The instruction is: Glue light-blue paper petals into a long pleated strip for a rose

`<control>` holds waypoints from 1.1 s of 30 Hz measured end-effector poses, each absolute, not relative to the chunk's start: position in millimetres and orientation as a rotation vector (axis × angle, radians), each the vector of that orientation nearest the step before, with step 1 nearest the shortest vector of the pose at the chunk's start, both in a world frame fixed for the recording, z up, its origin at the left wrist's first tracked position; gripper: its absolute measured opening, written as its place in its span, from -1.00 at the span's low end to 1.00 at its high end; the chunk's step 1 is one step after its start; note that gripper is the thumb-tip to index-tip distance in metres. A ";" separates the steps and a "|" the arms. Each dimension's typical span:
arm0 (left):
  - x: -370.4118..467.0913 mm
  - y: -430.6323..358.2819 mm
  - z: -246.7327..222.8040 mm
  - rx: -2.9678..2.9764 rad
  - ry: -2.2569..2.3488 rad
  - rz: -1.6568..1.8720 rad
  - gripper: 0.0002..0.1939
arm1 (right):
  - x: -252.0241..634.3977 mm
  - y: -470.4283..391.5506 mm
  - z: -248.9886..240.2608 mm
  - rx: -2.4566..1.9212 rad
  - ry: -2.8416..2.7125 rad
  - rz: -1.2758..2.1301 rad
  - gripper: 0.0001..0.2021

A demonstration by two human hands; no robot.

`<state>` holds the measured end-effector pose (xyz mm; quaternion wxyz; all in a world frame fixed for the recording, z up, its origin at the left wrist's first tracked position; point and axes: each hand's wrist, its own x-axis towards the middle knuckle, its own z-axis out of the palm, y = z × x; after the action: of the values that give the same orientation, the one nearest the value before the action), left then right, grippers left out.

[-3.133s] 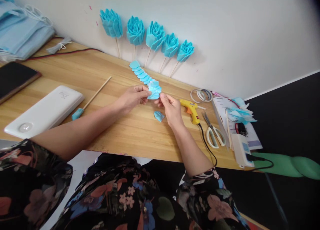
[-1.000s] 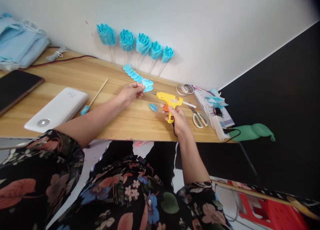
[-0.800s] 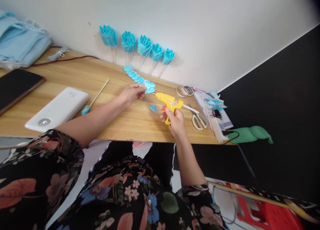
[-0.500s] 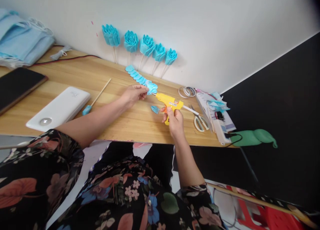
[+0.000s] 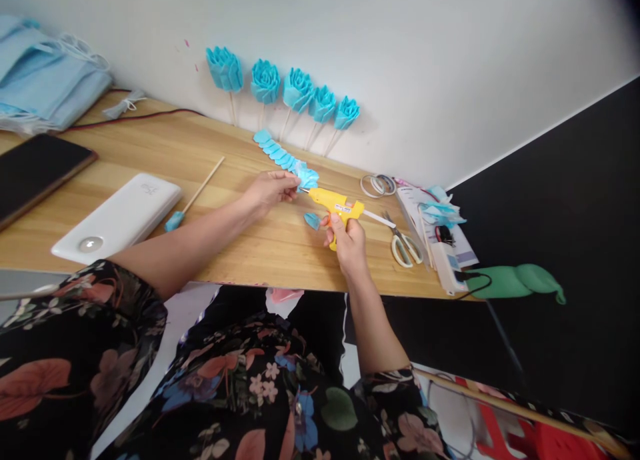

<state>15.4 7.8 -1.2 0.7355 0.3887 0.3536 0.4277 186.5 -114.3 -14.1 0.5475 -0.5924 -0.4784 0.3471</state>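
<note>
My right hand point(image 5: 349, 241) is wrapped round a yellow glue gun point(image 5: 330, 201), whose metal tip points left to my left hand point(image 5: 274, 188). The left fingers are pinched together at the near edge of light blue pieces point(image 5: 307, 177); what lies between the fingertips is too small to tell. From there a row of overlapping blue petals point(image 5: 275, 149) runs to the back left. A loose blue petal point(image 5: 312, 221) is just left of the glue gun's handle. Several blue fabric roses point(image 5: 265, 83) on thin sticks lean on the wall behind.
Left: a white power bank point(image 5: 120, 215), a phone point(image 5: 40, 173), stacked masks point(image 5: 45, 77) and a stick with a blue bud point(image 5: 175, 221). Right: scissors point(image 5: 405, 249), tape rolls point(image 5: 379, 185), a power strip point(image 5: 447, 268) and a green object point(image 5: 515, 281).
The glue gun's tip has shifted slightly left, closer to my left fingertips. The view has moved a little. Both hands keep their grip.
</note>
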 end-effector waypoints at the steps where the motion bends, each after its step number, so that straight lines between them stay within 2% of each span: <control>1: 15.3 8.2 -1.5 0.852 0.779 0.939 -0.74 | 186.7 -113.9 -14.2 -1.411 -1.132 0.821 -0.55; 27: 13.4 12.2 -2.7 0.739 0.741 0.941 -0.76 | 197.2 -110.8 -8.0 -1.488 -1.163 0.729 -0.55; 33: 13.6 15.1 -8.9 0.731 0.712 0.956 -0.79 | 201.0 -114.1 -4.5 -1.636 -1.311 0.527 -0.62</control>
<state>13.6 15.1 -8.9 0.7653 0.3367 0.3277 0.4400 201.0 -114.1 -4.5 0.4707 -0.6678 -0.5350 0.2151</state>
